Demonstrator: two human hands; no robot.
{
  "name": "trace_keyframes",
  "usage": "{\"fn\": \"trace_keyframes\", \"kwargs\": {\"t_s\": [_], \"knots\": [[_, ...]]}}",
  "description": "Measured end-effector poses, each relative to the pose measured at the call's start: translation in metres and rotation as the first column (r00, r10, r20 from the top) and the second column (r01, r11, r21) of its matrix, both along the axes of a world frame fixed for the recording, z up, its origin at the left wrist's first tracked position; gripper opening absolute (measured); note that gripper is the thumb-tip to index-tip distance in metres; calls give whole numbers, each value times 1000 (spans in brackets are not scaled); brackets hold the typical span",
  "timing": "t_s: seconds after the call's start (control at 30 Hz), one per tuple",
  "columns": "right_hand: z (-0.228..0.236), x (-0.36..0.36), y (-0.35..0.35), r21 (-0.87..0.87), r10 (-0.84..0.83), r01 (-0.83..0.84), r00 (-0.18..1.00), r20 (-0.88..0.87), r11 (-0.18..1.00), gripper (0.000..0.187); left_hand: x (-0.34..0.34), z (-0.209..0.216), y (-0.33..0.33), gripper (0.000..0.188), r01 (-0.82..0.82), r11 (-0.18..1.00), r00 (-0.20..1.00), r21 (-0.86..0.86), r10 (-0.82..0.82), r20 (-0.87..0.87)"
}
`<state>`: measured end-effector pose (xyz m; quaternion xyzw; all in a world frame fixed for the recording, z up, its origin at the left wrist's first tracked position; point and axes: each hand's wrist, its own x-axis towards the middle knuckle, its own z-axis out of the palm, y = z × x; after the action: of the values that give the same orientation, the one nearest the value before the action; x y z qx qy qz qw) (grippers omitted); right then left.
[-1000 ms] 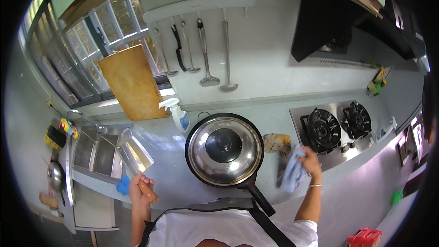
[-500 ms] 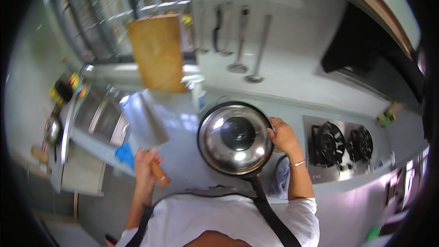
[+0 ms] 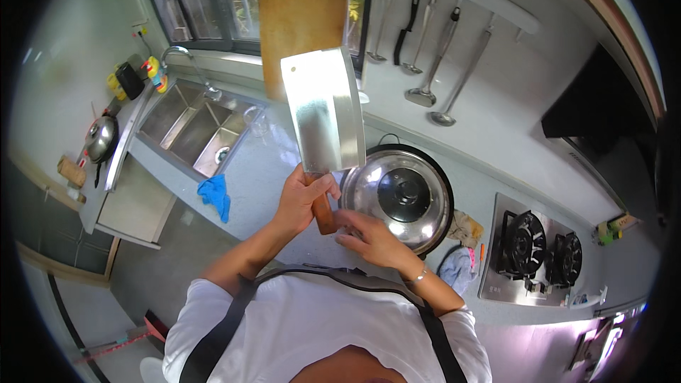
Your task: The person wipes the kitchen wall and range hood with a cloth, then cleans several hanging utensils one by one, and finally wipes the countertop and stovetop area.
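Note:
My left hand (image 3: 301,202) is wrapped round the wooden handle of a cleaver (image 3: 316,128). Its broad steel blade points up and away from me, catching bright light, and overlaps the lower part of an upright wooden cutting board (image 3: 301,18). My right hand (image 3: 376,239) is beside the handle's lower end, fingers apart and somewhat blurred; I cannot tell whether a fingertip touches the wood. Just beyond it, a steel lid (image 3: 425,202) with a dark centre and knob covers a black-rimmed pan (image 3: 449,191) on the counter.
Left of the counter lies a blue cloth (image 3: 214,195), by a steel double sink (image 3: 170,117). A two-burner gas stove (image 3: 525,276) is at the right, with a grey cloth (image 3: 460,269) beside it. Ladles and a turner (image 3: 421,96) hang on the wall.
The cleaver has come from the left to in front of me, turning more upright. My right hand has left the pan's right side and moved to the cleaver's handle. The view has shifted left.

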<state>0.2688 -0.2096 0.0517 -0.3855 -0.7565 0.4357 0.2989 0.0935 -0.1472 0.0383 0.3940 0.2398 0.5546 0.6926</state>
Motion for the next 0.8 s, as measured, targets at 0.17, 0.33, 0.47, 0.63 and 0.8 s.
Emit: {"fn": "trace_keyframes", "kwargs": {"t_s": [0.17,0.33,0.47,0.63,0.8], "knots": [[-7,-16,8,-107,-316,309,947,-63,945,42,27,8,2,13,78,995,984,64,-67,-166],[-26,-17,2,-25,-453,460,862,-228,887,46,44,3,-3,16,225,952,901,208,-122,-417],[-39,-8,-4,57,-611,647,742,-276,760,39,61,9,1,27,378,864,861,334,-195,-470],[-38,35,3,332,-765,794,594,-249,509,30,61,1,4,38,377,789,833,485,-59,-551],[-17,118,41,-43,-841,872,456,-291,488,30,27,-35,12,40,302,910,859,283,-131,-495]]}}
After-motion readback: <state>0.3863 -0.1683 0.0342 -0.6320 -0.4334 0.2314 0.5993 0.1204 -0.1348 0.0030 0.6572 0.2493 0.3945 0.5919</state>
